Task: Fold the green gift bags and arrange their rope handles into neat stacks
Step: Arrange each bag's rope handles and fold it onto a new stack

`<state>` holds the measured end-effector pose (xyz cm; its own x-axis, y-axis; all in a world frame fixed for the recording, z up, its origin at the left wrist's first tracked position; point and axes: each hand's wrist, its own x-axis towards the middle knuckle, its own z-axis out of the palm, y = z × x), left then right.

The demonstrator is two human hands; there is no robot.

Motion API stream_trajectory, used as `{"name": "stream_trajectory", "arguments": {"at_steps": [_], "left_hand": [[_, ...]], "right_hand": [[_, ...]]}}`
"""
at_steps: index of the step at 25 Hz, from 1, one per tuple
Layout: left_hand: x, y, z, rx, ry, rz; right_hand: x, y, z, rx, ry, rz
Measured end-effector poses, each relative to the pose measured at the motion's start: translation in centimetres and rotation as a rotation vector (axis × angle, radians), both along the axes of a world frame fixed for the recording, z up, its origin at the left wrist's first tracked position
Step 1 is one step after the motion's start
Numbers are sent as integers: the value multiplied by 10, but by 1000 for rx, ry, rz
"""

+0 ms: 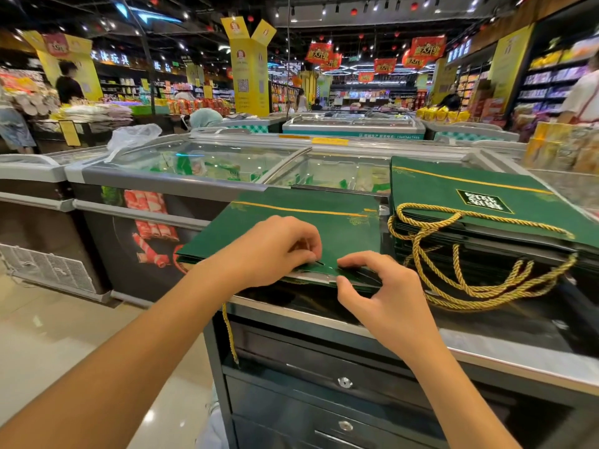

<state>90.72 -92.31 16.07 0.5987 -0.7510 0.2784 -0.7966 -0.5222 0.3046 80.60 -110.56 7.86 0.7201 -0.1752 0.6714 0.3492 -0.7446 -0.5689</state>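
The step in hand appeared to be the flattening of one bag's mouth end. A dark green paper gift bag (308,218) with a thin gold line across its face lay flat on the steel-topped counter (486,348), its near edge jutting slightly toward the person. The left hand (272,251) was curled over that edge, fingertips pinching the top layer. The right hand (389,286) pinched the same edge just beside it, forefinger above and thumb below. Between the two hands the layers gaped a little, so the fold did not look pressed home.

The next move would probably call for closing that gap and creasing the edge. After that the loose cord would need tucking in, since a single gold rope end (229,332) dangled from under the bag down the counter's front.

Just to the right, touching or nearly touching the bag, sat a stack of folded green bags (470,196). The top one bore a dark label with pale lettering. Its gold twisted rope handles (453,273) spilled over the near side in loose, overlapping loops, and looked not yet tidied. Behind both stood a glass-lidded chest freezer (201,163).
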Motion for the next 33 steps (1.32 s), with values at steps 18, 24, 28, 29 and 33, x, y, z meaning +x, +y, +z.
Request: {"name": "stream_trajectory", "arguments": {"at_steps": [18, 24, 28, 29, 33], "left_hand": [[-4, -15, 2, 239, -294, -91], [-4, -22, 6, 375, -445, -162], [-5, -17, 3, 178, -166, -129], [-6, -14, 2, 102, -102, -127], [-24, -4, -7, -55, 7, -88]], "right_hand": [[1, -5, -1, 4, 16, 56], [2, -6, -1, 9, 41, 60], [3, -5, -1, 37, 14, 58], [3, -5, -1, 43, 6, 58], [4, -5, -1, 47, 0, 75]]}}
